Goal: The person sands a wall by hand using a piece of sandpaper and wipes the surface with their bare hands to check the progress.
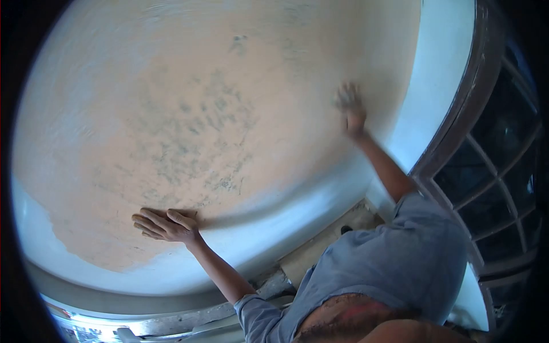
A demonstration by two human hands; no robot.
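My left hand lies with its fingers stretched out against the lower part of a wall coated in a peach-coloured layer. Its fingers look coated in brown, and nothing shows in its grasp. Higher up, toward the wall's right side, my right hand is against the same surface, blurred, with greyish fingers that look spread. Dark green-grey smudges mark the wall between and above the hands. Pale blue-white surface shows along the wall's lower and right edges.
A dark-framed window with a lattice stands at the right. The blue-grey shirt on my body fills the lower right. Below the wall are a beige floor strip and a curved ledge.
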